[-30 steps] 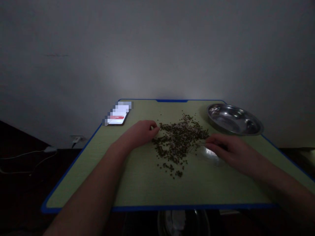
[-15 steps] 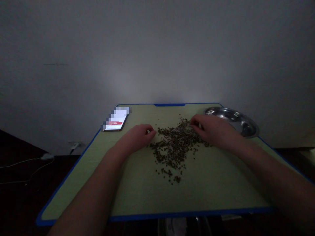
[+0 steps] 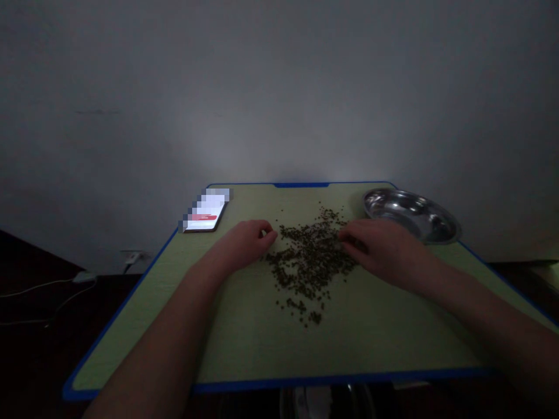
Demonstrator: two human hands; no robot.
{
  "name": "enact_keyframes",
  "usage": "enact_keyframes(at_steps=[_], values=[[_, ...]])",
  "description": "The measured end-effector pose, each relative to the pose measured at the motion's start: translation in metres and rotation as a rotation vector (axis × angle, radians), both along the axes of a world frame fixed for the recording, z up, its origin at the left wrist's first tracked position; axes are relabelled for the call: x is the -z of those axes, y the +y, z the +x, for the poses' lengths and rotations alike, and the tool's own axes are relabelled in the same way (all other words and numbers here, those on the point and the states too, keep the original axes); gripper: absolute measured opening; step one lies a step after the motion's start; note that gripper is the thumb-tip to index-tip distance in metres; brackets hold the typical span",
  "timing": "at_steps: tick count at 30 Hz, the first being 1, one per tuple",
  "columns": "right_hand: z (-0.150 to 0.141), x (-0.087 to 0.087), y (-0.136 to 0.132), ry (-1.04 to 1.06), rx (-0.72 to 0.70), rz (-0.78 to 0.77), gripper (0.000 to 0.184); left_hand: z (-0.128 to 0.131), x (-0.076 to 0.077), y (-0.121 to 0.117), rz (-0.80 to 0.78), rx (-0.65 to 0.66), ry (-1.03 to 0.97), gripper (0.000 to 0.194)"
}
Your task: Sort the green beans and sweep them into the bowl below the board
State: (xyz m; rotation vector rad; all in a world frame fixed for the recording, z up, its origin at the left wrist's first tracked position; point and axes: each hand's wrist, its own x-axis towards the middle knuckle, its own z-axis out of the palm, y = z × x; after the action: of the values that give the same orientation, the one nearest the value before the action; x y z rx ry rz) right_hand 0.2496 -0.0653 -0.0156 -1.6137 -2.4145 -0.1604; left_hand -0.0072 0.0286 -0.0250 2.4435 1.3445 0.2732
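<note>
Small dark beans or seeds point(image 3: 305, 256) lie scattered in a loose patch over the middle of the pale green table. At the patch's left edge rests my left hand point(image 3: 250, 244), its fingers curled and the thumb close to the index finger. My right hand point(image 3: 378, 247) is over the right side of the patch, with thumb and fingers drawn together near the seeds. Anything pinched in either hand is too small or hidden to see. Behind my right hand stands a shiny metal bowl point(image 3: 443, 224), partly covered by the hand.
A phone point(image 3: 203, 212) with a lit screen lies at the table's far left. The table point(image 3: 262, 349) has a blue rim and stands against a grey wall point(image 3: 279, 87). A plug point(image 3: 133, 258) and white cables point(image 3: 85, 278) are low on the left.
My right hand has moved a little nearer to me, uncovering more of the bowl and of the far-right seeds. My left hand has stayed in place.
</note>
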Motion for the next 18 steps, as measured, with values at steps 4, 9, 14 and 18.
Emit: enact_keyframes(at_steps=[4, 9, 14, 18], values=[[0.0, 0.001, -0.009, 0.064, -0.009, -0.034, 0.015, 0.0, 0.0, 0.0, 0.003, -0.004, 0.0, 0.036], [0.0, -0.001, -0.022, 0.137, -0.021, -0.087, 0.015, 0.001, 0.0, -0.001, -0.013, -0.006, 0.0, 0.037], [0.001, -0.003, -0.033, 0.17, -0.033, -0.124, 0.015, 0.002, -0.002, -0.002, -0.026, -0.008, 0.01, 0.037], [-0.001, -0.003, -0.04, 0.193, -0.045, -0.16, 0.013, 0.001, 0.0, 0.0, -0.027, 0.006, 0.004, 0.037]])
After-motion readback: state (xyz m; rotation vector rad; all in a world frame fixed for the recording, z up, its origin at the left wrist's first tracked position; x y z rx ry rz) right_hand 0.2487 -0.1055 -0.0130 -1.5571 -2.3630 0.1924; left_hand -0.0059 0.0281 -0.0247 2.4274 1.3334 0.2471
